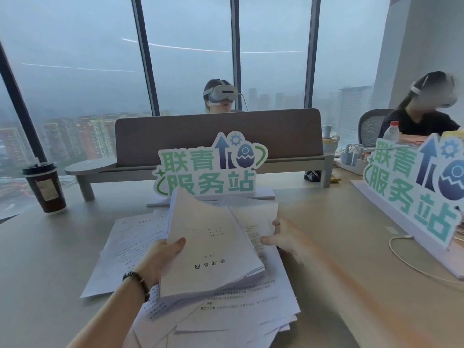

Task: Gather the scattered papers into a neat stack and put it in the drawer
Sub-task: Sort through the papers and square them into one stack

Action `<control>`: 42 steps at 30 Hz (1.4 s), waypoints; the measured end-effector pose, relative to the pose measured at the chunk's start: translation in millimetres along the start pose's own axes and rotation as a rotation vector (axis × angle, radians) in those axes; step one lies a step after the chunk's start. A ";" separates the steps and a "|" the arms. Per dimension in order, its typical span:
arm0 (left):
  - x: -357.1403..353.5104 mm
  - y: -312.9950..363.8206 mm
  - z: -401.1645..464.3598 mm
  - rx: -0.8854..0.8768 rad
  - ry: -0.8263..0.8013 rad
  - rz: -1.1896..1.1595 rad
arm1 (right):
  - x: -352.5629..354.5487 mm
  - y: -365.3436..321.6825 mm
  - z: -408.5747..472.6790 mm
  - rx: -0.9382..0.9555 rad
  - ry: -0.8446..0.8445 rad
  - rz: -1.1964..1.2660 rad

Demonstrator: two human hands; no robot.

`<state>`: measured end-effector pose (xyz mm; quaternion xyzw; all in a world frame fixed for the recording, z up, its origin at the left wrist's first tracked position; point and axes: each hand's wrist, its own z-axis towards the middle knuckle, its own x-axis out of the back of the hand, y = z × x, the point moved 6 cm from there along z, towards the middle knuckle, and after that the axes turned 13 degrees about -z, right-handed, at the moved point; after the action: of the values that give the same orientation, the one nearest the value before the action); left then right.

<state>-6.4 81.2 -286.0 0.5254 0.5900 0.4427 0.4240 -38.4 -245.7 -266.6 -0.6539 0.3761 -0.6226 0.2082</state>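
Observation:
A thick bundle of white printed papers (208, 244) is held above the desk, its top sheet bearing a short title. My left hand (164, 257) grips the bundle's left edge, thumb on top. My right hand (283, 238), blurred, pinches the right edge of a sheet sticking out of the bundle on the right. Beneath lie several loose printed sheets (226, 315) spread over the desk, some fanned to the left (125, 242). No drawer is in view.
A dark paper coffee cup (45, 188) stands at the left. A green-lettered sign (208, 167) stands behind the papers, another (416, 187) at the right with a white cable (401, 257). A grey divider (218, 136) and two seated persons lie beyond.

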 end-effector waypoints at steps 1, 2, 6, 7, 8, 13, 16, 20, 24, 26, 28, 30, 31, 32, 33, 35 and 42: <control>-2.2 0.4 0.2 -0.004 -0.002 0.005 | -0.9 3.1 1.3 -0.006 -0.007 0.080; -4.2 0.2 1.0 -0.005 -0.004 0.012 | -0.7 4.2 0.1 -0.017 -0.021 0.136; -11.4 -1.0 5.0 -0.004 -0.008 0.014 | -2.5 8.5 4.2 -0.028 0.005 0.144; -12.9 -1.2 6.0 -0.003 -0.006 0.008 | -2.4 6.3 4.1 -0.004 0.019 0.122; -14.4 -1.7 7.5 0.004 -0.007 -0.006 | -1.6 4.8 3.3 0.021 0.037 0.093; -23.2 -1.5 11.2 0.045 -0.025 -0.080 | 5.4 -1.1 -0.2 0.163 0.096 -0.091; -29.6 -0.9 10.8 0.043 -0.028 -0.075 | 7.3 2.4 7.4 0.151 0.177 -0.207; -33.1 -1.5 10.1 0.021 -0.037 -0.092 | 10.3 7.0 12.3 0.102 0.196 -0.246; -29.5 2.3 7.8 0.002 -0.062 -0.136 | 14.1 8.6 12.8 0.103 0.215 -0.290; -27.2 5.6 5.3 -0.010 -0.068 -0.157 | 20.4 6.0 9.0 0.145 0.306 -0.392; -26.2 6.2 4.1 -0.013 -0.073 -0.170 | 26.7 -0.3 -0.1 0.193 0.415 -0.523; -25.9 4.6 3.9 -0.010 -0.073 -0.177 | 29.3 -3.2 -6.6 0.215 0.475 -0.614; -26.1 3.5 4.2 -0.006 -0.072 -0.179 | 30.2 -3.5 -8.4 0.206 0.494 -0.653; -27.0 2.9 3.8 -0.003 -0.075 -0.183 | 31.0 -4.4 -10.0 0.198 0.511 -0.685; -27.4 2.8 3.6 -0.001 -0.078 -0.186 | 31.7 -5.8 -11.3 0.201 0.523 -0.710; -28.1 2.0 3.2 0.001 -0.082 -0.188 | 31.4 -7.2 -10.8 0.214 0.511 -0.725; -29.3 -0.6 4.0 0.001 -0.087 -0.173 | 29.0 10.5 8.1 0.166 0.314 -0.289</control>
<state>0.0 52.3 -286.5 0.4914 0.6143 0.3811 0.4857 -34.7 -275.7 -256.3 -0.5767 0.2538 -0.7688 0.1088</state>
